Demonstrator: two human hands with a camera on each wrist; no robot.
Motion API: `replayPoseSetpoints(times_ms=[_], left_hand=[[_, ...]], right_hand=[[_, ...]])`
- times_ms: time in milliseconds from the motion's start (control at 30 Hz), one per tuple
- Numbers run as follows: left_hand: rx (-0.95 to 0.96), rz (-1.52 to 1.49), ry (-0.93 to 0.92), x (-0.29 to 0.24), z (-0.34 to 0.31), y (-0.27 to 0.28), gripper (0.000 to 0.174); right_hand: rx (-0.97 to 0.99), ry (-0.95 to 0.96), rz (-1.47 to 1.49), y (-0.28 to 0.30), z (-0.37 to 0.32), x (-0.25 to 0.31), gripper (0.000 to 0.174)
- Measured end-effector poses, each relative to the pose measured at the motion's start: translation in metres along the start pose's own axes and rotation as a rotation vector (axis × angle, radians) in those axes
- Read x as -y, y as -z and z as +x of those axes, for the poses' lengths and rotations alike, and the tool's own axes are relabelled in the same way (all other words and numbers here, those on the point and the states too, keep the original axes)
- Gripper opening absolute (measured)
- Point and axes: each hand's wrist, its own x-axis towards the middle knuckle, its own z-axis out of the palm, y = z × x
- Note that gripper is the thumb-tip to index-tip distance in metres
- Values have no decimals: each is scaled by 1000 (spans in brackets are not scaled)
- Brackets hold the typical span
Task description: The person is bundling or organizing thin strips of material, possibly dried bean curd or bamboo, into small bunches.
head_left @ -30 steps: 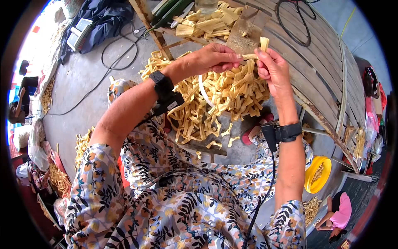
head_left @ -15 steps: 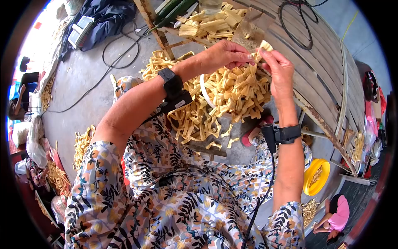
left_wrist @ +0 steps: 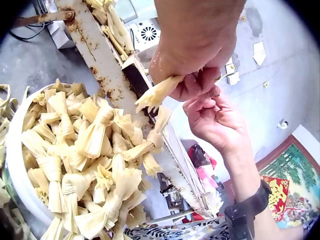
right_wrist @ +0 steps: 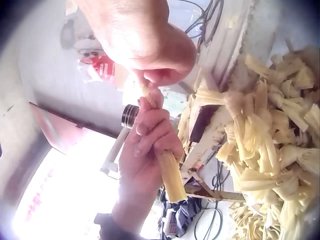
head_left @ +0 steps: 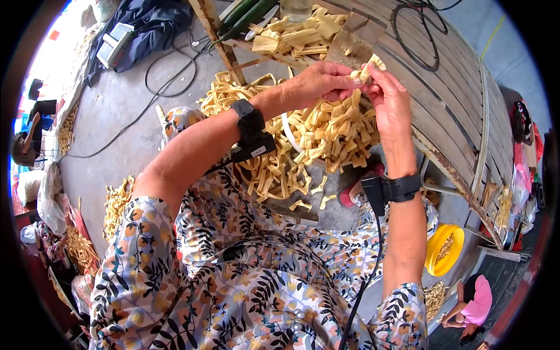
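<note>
Above a heaped white tub, my left hand (head_left: 326, 83) and right hand (head_left: 392, 108) meet fingertip to fingertip on one pale yellow strip (head_left: 373, 63). Both pinch it, and its fanned end sticks up between them in the head view. In the left wrist view a frayed end (left_wrist: 157, 95) pokes out beside my left hand (left_wrist: 197, 50); in the right wrist view a flat end (right_wrist: 172, 177) hangs from my left fingers. The middle of the strip is hidden by fingers. Knotted yellow pieces (head_left: 335, 131) fill the tub (left_wrist: 19, 152).
A slatted wooden table (head_left: 455, 87) on a rusty frame stands at the right, with a black cable (head_left: 429, 58) on it. Flat yellow pieces (head_left: 297, 35) lie at its near corner. Loose strips (head_left: 224, 93) are left of the tub. A yellow bucket (head_left: 444, 249) stands lower right.
The strip was first drawn out between my hands. My left hand has moved right, my fingertips have come together, and the strip is now bunched between them.
</note>
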Motion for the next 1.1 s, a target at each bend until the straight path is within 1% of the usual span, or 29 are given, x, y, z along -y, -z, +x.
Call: replayPoseSetpoints(times_ms=[33, 133, 233, 367, 500, 567, 667, 767, 867, 900, 1000, 1033, 1100], left_hand=[[-12, 6, 7, -2, -1, -2, 27], [-133, 60, 42, -20, -11, -19, 28], [-87, 58, -87, -4, -1, -5, 26], [-65, -29, -74, -1, 0, -2, 23], [-96, 109, -126, -1, -3, -8, 25], [-103, 236, -154, -4, -6, -9, 26], [-84, 225, -103, -10, -12, -8, 27], [-83, 276, -46, -15, -19, 0, 26], [-76, 320, -70, -6, -17, 10, 26], [-83, 353, -83, -5, -16, 9, 26], [-99, 453, -99, -5, -13, 7, 24], [-102, 486, -91, -5, -13, 6, 23], [-91, 494, -75, -7, -13, 6, 23]], right_hand=[[-8, -56, 53, -3, -2, 2, 12], [48, 5, -102, 3, 1, -5, 13], [69, 16, -76, -6, -4, -13, 13], [83, -33, 71, -14, -7, 1, 11], [59, -64, 133, 0, 8, -9, 13], [73, -72, 125, 1, 7, -8, 13], [79, -29, -11, 0, 2, -3, 15], [58, 12, -86, 14, 8, 0, 20], [62, -32, -213, 15, 5, 1, 26], [70, -75, -247, 8, -2, 4, 28], [179, -85, -308, 3, -6, -3, 23], [223, -43, -230, 5, -3, -9, 19], [210, -44, -137, 6, -2, -10, 18]])
